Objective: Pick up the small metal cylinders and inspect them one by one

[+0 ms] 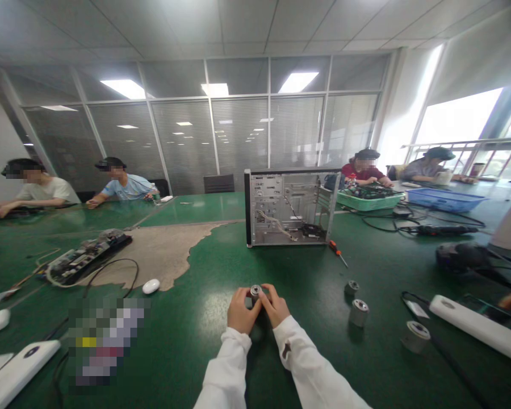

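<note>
Noting our left hand, fingers closed on a small, upright, silvery-grey metal cylinder over the green tabletop, we find our right hand gripping it too. Three similar metal cylinders stand farther right. We judge this two-handed handling; the next move calls for even finger pressure.

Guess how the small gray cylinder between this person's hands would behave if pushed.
The held cylinder looks metallic, so it is probably stiff and perhaps heavy for its size. Its round side suggests it could roll if laid down. A similar cylinder stands upright, so a gentle push might slide this kind rather than tip it.
</note>
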A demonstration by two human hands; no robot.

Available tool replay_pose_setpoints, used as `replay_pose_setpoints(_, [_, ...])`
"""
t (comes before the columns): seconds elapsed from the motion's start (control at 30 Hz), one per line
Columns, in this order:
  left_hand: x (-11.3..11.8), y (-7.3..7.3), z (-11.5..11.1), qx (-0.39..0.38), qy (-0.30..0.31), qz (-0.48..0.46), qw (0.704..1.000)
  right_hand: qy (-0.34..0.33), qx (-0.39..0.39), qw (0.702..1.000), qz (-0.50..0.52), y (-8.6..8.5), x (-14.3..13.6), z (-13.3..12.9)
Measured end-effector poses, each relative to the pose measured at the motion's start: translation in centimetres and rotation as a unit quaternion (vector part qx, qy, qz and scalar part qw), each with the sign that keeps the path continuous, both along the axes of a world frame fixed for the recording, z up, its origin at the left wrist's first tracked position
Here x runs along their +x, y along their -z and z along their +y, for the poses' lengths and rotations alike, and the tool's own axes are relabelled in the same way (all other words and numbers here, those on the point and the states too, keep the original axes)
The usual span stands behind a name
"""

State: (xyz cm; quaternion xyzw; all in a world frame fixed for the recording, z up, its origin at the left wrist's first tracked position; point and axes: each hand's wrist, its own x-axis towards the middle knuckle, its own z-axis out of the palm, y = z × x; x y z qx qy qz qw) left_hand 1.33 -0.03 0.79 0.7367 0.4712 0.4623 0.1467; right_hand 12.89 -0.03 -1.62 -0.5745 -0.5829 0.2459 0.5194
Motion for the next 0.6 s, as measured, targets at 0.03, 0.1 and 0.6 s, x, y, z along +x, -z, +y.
replay_pose_setpoints(0.03, [-0.1,0.2,0.1,-0.010,-0.008,0.008,1.000,0.000,-0.004,1.000,-0.009,0.0,0.0,0.0])
replay_pose_setpoints(0.1, [-0.2,0.5,0.4,-0.030,-0.014,0.024,0.999,0.011,-0.004,1.000,-0.013,0.0,0.2,0.1])
replay_pose_setpoints(0.6, [-0.3,2.1,1.3,-0.050,0.025,0.010,0.998,-0.038,0.231,0.962,-0.140,-1.7,0.9,-0.9])
